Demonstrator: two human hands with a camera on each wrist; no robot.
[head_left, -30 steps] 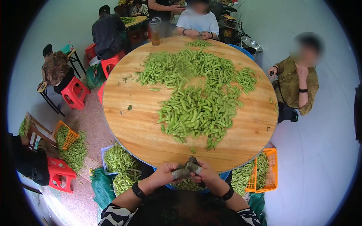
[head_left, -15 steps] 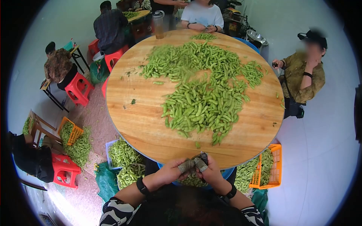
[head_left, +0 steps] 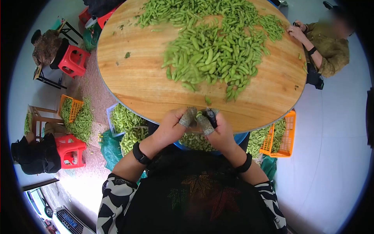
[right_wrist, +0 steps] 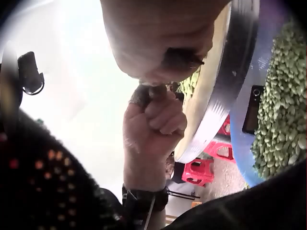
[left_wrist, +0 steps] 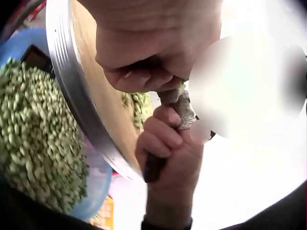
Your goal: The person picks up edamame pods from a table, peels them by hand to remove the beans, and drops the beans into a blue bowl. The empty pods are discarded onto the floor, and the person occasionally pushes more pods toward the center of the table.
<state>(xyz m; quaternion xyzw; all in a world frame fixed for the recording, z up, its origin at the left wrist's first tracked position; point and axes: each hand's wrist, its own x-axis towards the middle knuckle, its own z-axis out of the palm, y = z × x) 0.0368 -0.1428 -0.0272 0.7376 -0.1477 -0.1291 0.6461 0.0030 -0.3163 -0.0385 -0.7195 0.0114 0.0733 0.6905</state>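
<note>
My left hand (head_left: 170, 125) and right hand (head_left: 223, 132) meet at the table's near edge. Grey cloth covers wrap both thumbs. Between the thumb tips a green soybean pod (head_left: 200, 114) shows, pinched by the left hand; its tip is also visible in the left wrist view. Curled round a dark tool (left_wrist: 154, 166) are the right hand's fingers, with its end sticking out below the fist; its working end is hidden. Under the hands is a blue basin (head_left: 241, 137) holding shelled green beans (right_wrist: 283, 105). A large heap of pods (head_left: 218, 50) lies on the round wooden table (head_left: 136, 85).
Baskets of pods flank me: a pale one (head_left: 113, 120) at left, an orange one (head_left: 289, 134) at right. A person (head_left: 329, 46) sits at the table's right side. Red stools (head_left: 74, 60) stand at left. Inside the basin lies a black rectangular object (right_wrist: 251, 109).
The head view has tipped downward, so the table sits higher in it. A green pod now shows between the thumbs. The person at right has lowered a hand from the face to the table edge.
</note>
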